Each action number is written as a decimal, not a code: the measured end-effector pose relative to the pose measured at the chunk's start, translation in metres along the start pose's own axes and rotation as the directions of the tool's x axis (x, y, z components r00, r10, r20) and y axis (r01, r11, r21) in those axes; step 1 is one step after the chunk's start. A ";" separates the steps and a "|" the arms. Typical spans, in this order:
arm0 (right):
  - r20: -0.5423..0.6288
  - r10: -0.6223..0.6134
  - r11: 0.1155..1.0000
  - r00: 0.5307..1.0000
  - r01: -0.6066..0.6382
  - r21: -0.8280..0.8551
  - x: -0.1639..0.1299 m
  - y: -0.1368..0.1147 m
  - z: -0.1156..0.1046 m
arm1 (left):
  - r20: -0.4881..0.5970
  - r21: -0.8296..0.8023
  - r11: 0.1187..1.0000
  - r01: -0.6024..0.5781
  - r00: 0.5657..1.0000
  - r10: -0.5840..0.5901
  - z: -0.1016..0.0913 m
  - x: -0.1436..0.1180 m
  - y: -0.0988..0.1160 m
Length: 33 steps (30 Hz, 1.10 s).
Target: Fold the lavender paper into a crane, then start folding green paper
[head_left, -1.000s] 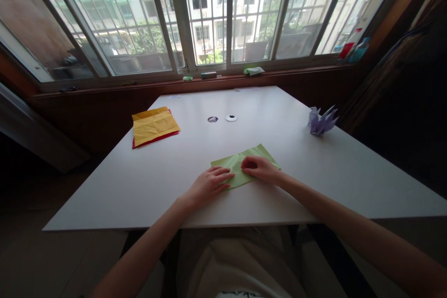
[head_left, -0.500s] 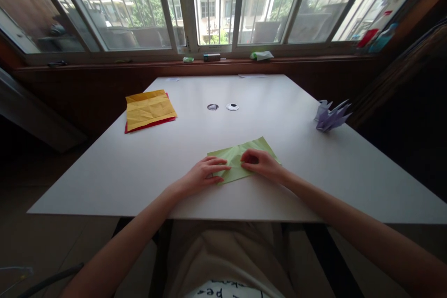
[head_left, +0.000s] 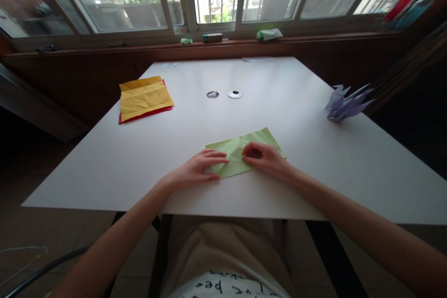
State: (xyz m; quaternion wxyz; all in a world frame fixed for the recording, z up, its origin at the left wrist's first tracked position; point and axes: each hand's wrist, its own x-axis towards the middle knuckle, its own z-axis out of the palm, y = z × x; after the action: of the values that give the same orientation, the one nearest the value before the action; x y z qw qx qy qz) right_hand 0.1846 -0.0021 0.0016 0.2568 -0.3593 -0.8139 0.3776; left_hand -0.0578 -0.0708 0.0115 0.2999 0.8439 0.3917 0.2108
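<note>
A creased sheet of light green paper (head_left: 235, 165) lies at a slant on the white table near its front edge. My left hand (head_left: 199, 165) rests over the paper's left part, its fingers spread and flat. My right hand (head_left: 264, 157) is over the middle and right part, with thumb and fingertips curled into a pinch on the paper's surface. The palm side of each hand is hidden.
Yellow paper (head_left: 146, 98) lies on red paper (head_left: 146, 115) at the table's left. Folded purple paper pieces (head_left: 345, 106) stand near the right edge. Two round cable holes (head_left: 213, 95) are farther back. Small items, including a green-white packet (head_left: 269, 34), line the windowsill.
The camera view has tilted down, so the window and table sit higher in the picture. Both hands stay on the green paper; the left thumb stands slightly farther from its fingers.
</note>
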 end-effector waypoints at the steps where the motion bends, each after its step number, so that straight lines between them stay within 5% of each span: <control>1: -0.003 0.001 1.000 1.000 -0.001 -0.003 0.000 0.000 0.000 | 0.014 -0.001 1.000 0.001 1.000 -0.001 -0.001 0.000 -0.001; 33: -0.011 0.026 1.000 1.000 -0.026 -0.010 0.000 -0.004 -0.001 | -0.005 0.024 0.999 0.027 1.000 -0.027 0.001 0.003 0.002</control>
State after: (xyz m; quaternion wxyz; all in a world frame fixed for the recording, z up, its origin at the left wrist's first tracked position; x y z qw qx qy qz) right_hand 0.1839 -0.0032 0.0053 0.2545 -0.3732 -0.8095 0.3751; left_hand -0.0547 -0.0700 0.0128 0.2915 0.8416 0.4064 0.2039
